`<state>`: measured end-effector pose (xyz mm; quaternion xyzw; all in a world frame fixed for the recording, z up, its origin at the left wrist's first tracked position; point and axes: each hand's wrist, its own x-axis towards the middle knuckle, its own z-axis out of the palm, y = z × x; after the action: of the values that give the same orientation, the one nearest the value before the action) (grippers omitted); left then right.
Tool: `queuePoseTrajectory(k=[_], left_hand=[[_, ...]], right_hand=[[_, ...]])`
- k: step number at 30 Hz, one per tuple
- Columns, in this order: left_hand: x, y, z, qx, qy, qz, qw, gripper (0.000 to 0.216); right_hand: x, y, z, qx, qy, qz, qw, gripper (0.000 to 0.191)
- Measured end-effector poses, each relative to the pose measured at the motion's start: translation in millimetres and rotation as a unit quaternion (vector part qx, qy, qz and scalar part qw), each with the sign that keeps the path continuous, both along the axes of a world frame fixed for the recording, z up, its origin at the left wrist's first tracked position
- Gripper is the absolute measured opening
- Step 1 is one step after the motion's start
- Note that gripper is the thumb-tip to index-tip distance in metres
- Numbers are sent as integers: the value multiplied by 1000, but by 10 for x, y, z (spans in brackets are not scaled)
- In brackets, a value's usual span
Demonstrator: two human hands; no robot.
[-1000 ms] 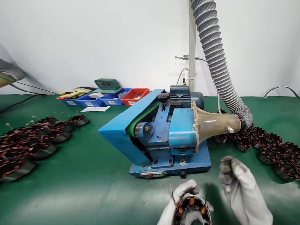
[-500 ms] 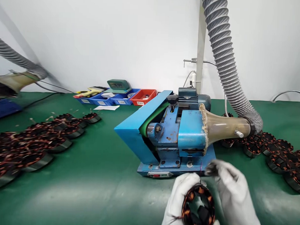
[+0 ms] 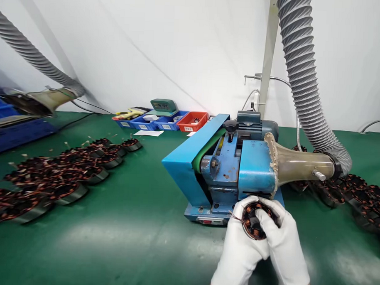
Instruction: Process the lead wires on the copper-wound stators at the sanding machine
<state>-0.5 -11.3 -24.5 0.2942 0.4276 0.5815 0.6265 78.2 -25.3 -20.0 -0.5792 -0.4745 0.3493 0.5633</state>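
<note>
White gloves cover both my hands. A ring-shaped motor stator [image 3: 252, 228], with copper windings and a dark inside, is held between them at the front edge of a blue belt grinding machine [image 3: 220, 172]. My left hand [image 3: 240, 248] wraps round its left side and underside, and thin wire ends [image 3: 235, 217] stick out there. On the other side my right hand [image 3: 282, 235] grips the ring, thumb laid across its opening and fingers over the upper right rim. The fingertips at the top are close to the machine's blue hood [image 3: 258, 167]; whether anything touches it I cannot tell.
A translucent suction funnel [image 3: 301, 163] joins the hood to a grey hose [image 3: 304, 71]. Rows of stators [image 3: 67, 171] lie on the left of the green table [image 3: 136, 240], more stators [image 3: 359, 194] on the right. Blue bins [image 3: 167, 121], a red bin [image 3: 193, 121] and a digital clock [image 3: 163, 105] stand behind.
My right hand was apart from the stator, pinching something dark and blurred; now it grips the ring with my left. The stator has moved up closer to the machine. The view has shifted left.
</note>
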Motion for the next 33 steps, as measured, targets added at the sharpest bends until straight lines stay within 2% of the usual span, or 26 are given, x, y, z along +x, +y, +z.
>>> queuePoseTrajectory(k=[2, 4, 6, 8, 10, 12, 14, 17, 20, 25, 28, 29, 30, 33], left_hand=[[19, 6, 46, 8, 1, -1, 1000, 48], [26, -7, 95, -18, -39, 5, 999, 49], [5, -52, 131, -91, -110, -14, 990, 39], [-44, -120, 137, -186, -197, -68, 960, 24], [-101, -176, 116, -234, -235, -108, 937, 23], [-141, -188, 85, -218, -207, -94, 949, 20], [-150, -148, 64, -164, -150, -56, 973, 20], [-117, -50, 66, -51, -52, -20, 997, 48], [-58, 6, 88, 31, 29, -21, 999, 53], [16, -6, 128, 35, 26, -19, 999, 54], [-21, -75, 127, -45, -16, -28, 998, 28], [-52, -112, 109, -73, -24, -39, 996, 19], [-90, -153, 81, -90, -25, -50, 994, 20], [-229, -264, -55, -72, 12, -47, 996, 22]], right_hand=[[-3, -9, 23, -5, 13, 4, 1000, 21], [-7, -44, 32, -12, 16, 1, 1000, 21], [-15, -117, 6, -15, 3, -1, 1000, 21], [-34, -213, -54, -7, -18, -21, 1000, 20], [-58, -286, -115, 8, -34, -50, 998, 20], [-76, -292, -137, 15, -35, -57, 998, 21], [-81, -226, -106, 6, -30, -33, 999, 21], [-70, -83, -12, -14, -18, -16, 1000, 20], [-48, -4, 58, -20, 0, -20, 1000, 20], [6, -17, 82, -38, 34, -10, 999, 19], [3, -128, 24, -24, 22, -10, 999, 20], [-9, -190, -8, -20, 16, -15, 1000, 19], [-25, -260, -41, -18, 11, -23, 1000, 19], [-68, -472, -99, -31, 59, -50, 997, 25]])
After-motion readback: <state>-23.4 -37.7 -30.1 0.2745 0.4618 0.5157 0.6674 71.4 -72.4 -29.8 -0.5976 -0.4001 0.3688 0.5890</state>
